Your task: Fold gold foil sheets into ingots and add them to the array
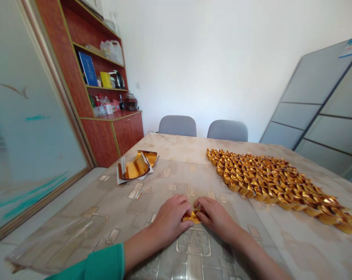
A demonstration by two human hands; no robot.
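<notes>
Between my two hands, low over the near middle of the table, is a small piece of gold foil paper [194, 217]. My left hand [172, 216] grips its left side, with the thumb along the near edge. On the right side, the bent fingers of my right hand [215, 216] close on the same piece. The fingers hide much of its folded shape. Farther off to the left lies a loose stack of gold foil sheets [136, 167], curled up, with white backs showing. Many folded gold paper ingots [260, 175] stand in packed rows on the right.
A patterned plastic cover [140, 202] lies over the table. Two grey chairs [177, 125] stand at its far side, before a white wall. A red-brown shelf cabinet [105, 136] is at the left, beside a frosted glass door [32, 116]. Grey cabinet panels [304, 89] lean in at the right.
</notes>
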